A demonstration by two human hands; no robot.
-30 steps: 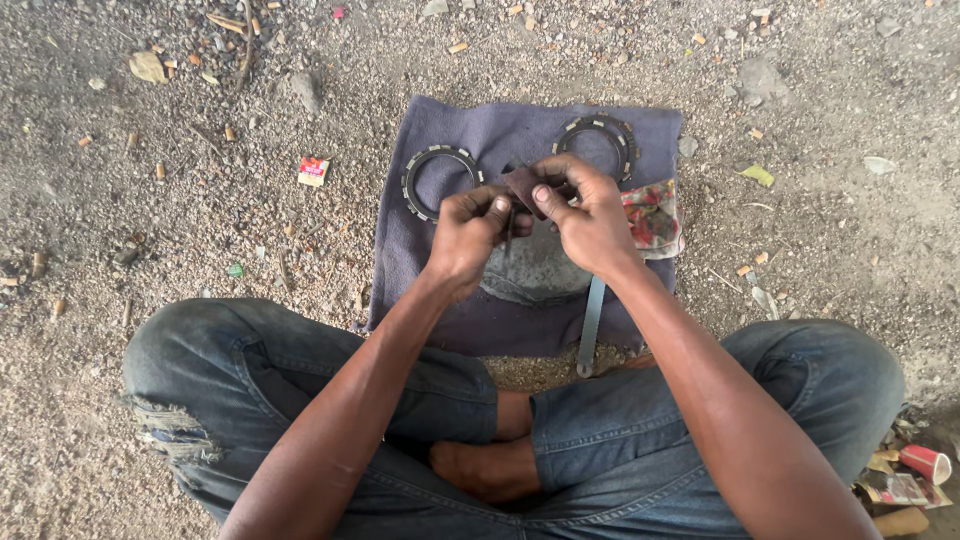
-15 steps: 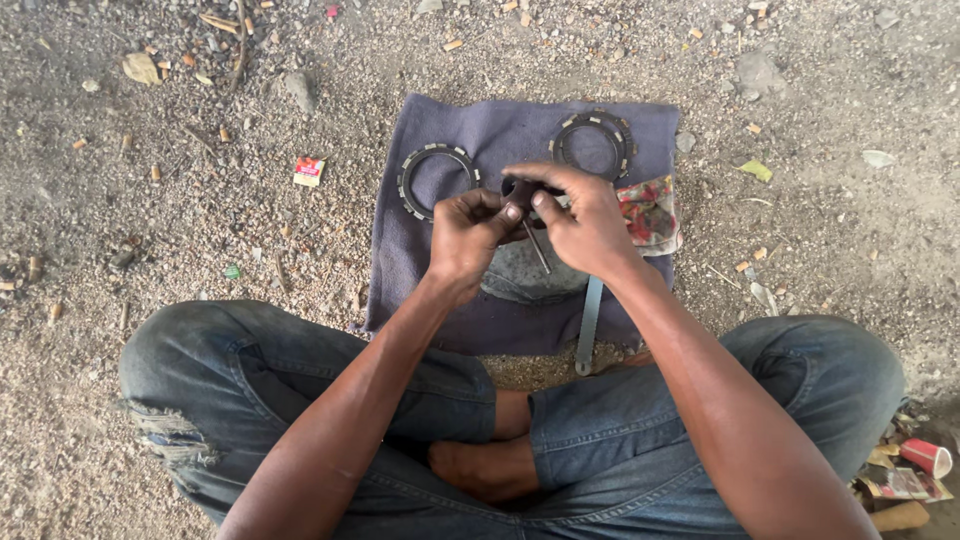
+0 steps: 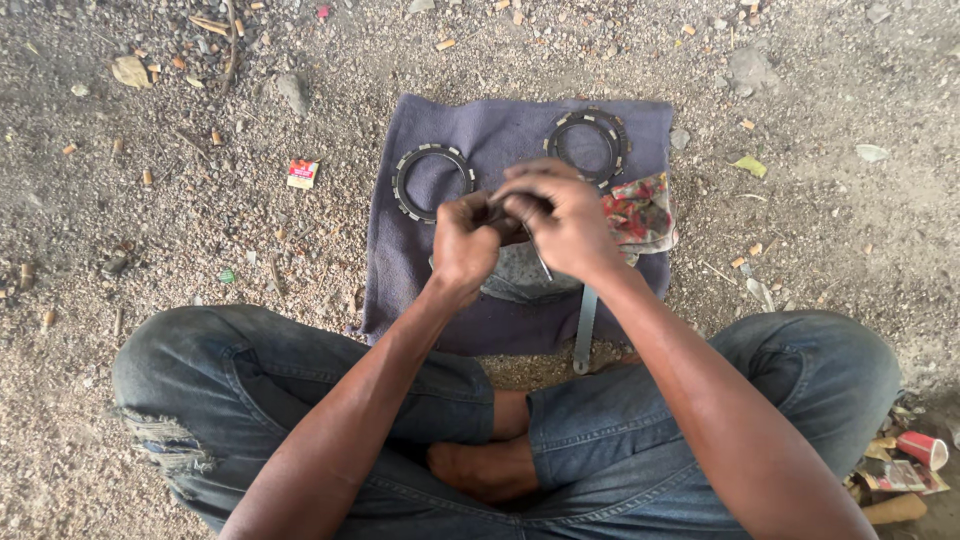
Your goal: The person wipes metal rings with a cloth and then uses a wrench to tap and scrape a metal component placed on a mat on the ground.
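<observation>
Small dark part [image 3: 507,218], mostly hidden, pinched between left hand [image 3: 464,243] and right hand [image 3: 562,220] over purple cloth [image 3: 500,130].

Cloth [image 3: 430,270] bare lower-left; rings [image 3: 433,182] [image 3: 587,145] block top.

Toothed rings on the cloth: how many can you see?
2. One ring lies on the cloth to the left of the hands; the other ring lies near its top right corner. The hands may hide more.

Bare forearms, bare feet, faded ripped blue jeans [image 3: 300,370].
</observation>
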